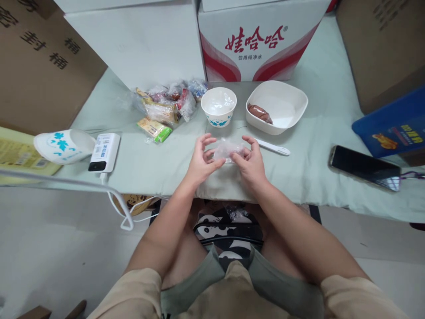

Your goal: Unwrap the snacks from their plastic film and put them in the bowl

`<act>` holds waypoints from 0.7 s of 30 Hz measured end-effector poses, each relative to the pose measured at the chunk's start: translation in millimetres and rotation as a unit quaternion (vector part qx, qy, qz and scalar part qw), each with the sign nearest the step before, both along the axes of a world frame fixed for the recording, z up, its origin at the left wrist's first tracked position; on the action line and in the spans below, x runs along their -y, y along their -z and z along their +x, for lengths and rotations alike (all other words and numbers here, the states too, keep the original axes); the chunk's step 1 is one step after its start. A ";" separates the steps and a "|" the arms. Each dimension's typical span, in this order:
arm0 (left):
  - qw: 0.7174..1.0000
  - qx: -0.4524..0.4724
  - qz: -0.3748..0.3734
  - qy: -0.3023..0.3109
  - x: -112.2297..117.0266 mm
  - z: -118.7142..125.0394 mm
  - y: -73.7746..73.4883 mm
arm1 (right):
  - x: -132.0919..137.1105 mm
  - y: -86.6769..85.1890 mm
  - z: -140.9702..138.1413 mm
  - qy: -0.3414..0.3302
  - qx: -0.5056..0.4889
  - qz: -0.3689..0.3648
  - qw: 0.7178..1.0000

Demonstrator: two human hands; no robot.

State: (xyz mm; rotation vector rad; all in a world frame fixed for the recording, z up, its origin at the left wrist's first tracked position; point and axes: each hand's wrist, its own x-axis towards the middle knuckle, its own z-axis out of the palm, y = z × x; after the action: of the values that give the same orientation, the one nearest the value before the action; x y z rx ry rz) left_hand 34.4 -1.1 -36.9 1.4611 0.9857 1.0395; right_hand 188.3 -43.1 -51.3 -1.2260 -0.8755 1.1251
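A crumpled clear plastic wrapper (226,149) is between my two hands, above the front part of the table. My left hand (203,158) grips its left side with curled fingers and thumb. At the other side, my right hand (249,163) pinches it between thumb and fingers. Just beyond the hands stands a white paper bowl (219,101) with blue leaf prints. To its right, a white square-cornered bowl (287,110) contains a brown sausage (260,114). A white plastic utensil (272,146), its far end hidden, lies beside my right hand.
Several packaged snacks (162,106) lie left of the paper bowl. A white power bank (105,153) with a cable and a tipped paper cup (63,146) are farther left. A phone (364,168) lies at right. Cartons, including a water box (259,44), line the back.
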 end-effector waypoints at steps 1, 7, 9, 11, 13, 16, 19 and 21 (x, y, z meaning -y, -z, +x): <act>0.999 0.016 -0.033 0.013 -0.4 1.5 -0.7 | 1.5 -1.1 -0.2 -0.006 0.017 0.006 1.000; 0.976 0.148 -0.161 -0.015 1.2 7.4 -9.3 | 3.4 -2.6 -2.1 -0.002 -0.012 -0.018 1.000; 0.975 0.146 -0.164 -0.015 0.5 6.3 -9.6 | 1.5 -2.7 -2.8 -0.030 -0.050 -0.032 0.998; 0.982 0.118 -0.149 -0.020 -1.6 4.0 -8.2 | -0.3 -3.1 -2.1 -0.041 -0.064 -0.040 0.996; 0.989 0.087 -0.118 -0.031 -4.4 1.3 -6.2 | -0.8 -3.6 1.2 -0.010 -0.039 -0.035 0.999; 0.996 0.049 -0.071 -0.037 -8.5 -2.4 -4.5 | 2.9 -5.3 12.0 0.037 0.038 -0.003 0.999; 0.996 0.045 -0.066 -0.047 -11.5 -4.0 -5.5 | 9.1 -12.4 27.1 0.062 0.100 0.020 0.993; 0.996 0.045 -0.066 -0.049 -13.0 -3.9 -8.3 | 8.5 -24.1 37.1 0.085 0.141 0.027 0.986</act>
State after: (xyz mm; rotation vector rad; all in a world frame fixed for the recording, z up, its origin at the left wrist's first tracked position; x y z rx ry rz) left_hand 30.6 11.9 -28.6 1.2572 1.0489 1.0801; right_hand 225.4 -51.6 -27.2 -1.4083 -0.9866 0.7981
